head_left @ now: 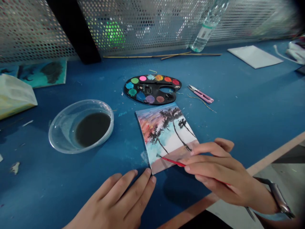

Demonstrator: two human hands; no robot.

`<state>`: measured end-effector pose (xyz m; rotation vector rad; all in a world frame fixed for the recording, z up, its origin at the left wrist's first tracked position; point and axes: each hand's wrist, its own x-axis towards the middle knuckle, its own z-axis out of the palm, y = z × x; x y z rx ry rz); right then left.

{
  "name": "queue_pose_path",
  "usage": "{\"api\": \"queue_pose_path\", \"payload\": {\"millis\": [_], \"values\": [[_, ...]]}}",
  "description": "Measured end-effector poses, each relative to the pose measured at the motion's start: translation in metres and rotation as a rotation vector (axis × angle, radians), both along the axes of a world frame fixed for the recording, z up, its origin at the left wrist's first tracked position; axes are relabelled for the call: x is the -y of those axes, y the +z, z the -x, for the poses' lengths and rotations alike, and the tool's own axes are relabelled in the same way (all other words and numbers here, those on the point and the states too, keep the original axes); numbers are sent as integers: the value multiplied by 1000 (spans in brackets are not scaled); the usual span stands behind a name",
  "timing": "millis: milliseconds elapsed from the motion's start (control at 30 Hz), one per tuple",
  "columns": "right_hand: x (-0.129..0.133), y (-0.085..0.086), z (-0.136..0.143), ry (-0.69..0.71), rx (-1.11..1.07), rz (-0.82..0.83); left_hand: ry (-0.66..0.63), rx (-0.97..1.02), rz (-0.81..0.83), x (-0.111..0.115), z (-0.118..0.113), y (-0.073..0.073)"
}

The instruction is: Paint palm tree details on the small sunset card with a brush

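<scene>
A small painting (171,140) of dark palm trees over a pink, blue and white sky lies on the blue table. My right hand (221,171) grips a thin red paintbrush (172,161), its tip at the lower left of the picture, by the brownish strip. One finger of that hand rests at the painting's right edge. My left hand (119,200) lies flat with fingers stretched out, fingertips at the painting's lower left corner. Just behind the painting sits a black palette (156,92) with several round colour pans.
A clear plastic bowl (56,130) of dark water stands left. Pink thread snips (202,94) lie right of the palette. Behind are thin sticks (143,57), a water bottle (205,33) and a white panel (254,56) before a perforated metal screen (147,25). A teal painting (59,73) lies far left.
</scene>
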<state>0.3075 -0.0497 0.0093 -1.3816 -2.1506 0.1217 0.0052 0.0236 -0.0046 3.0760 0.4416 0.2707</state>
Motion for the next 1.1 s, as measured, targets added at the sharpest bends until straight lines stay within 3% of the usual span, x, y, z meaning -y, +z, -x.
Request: {"api": "queue_pose_path", "payload": {"millis": [133,233,400,500,633,767,900,1033,1100], "values": [[-1,-2,-1,-9,6,23,-12,-12,-1,0,1,-2],[0,-2,2,70,-6,46,-9,-7,-14,-1,0,-2],[1,1,9,-12,-13,43,-23,20,-22,-3,-2,-1],[0,2,11,51,-27,56,-34,26,-31,-5,-3,1],[0,3,11,-3,-35,44,-29,24,-26,-5,-3,2],[-1,3,12,64,-36,78,-35,37,-39,-4,-2,0],[-4,4,13,1,-20,51,-31,70,-65,-4,-2,-3],[-7,4,14,104,-28,58,-59,60,-95,-1,0,-3],[-7,3,13,50,-45,46,-66,43,-91,1,0,-3]]}}
